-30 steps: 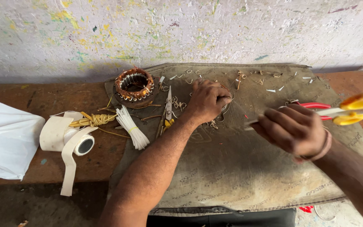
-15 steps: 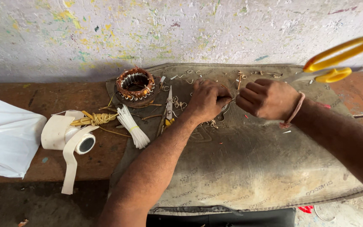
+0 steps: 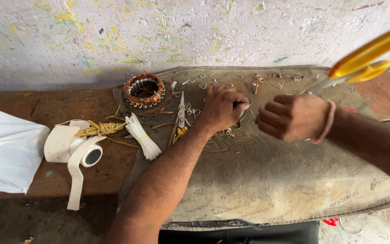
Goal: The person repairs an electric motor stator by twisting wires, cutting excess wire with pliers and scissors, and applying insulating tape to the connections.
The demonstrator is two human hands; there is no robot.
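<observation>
A pair of scissors with yellow handles (image 3: 366,56) is held in the right hand (image 3: 292,116), which is closed into a fist around it; the handles stick up and to the right of the fist, blurred, and the blades are hidden by the hand. The scissors are raised above the grey mat (image 3: 267,180), over its upper right part. The left hand (image 3: 222,107) is pressed knuckles-up onto the mat near its upper middle, fingers curled shut; what is pinched under them cannot be told, though a thin wire loop is seen just at its right edge.

Just left of that hand, on the mat, a small pair of pliers (image 3: 180,119) lies with its tips pointing toward the wall. At the mat's upper left corner a round copper-wound stator (image 3: 144,91) is set. A bundle of white strips (image 3: 141,140) lies across the mat's left edge. Further left of the mat, on the brown bench (image 3: 46,101), a roll of white tape (image 3: 75,151) rests with a loose end hanging, a knot of yellow wire (image 3: 102,129) touching it. A white bag (image 3: 5,151) is seen far left of the mat.
</observation>
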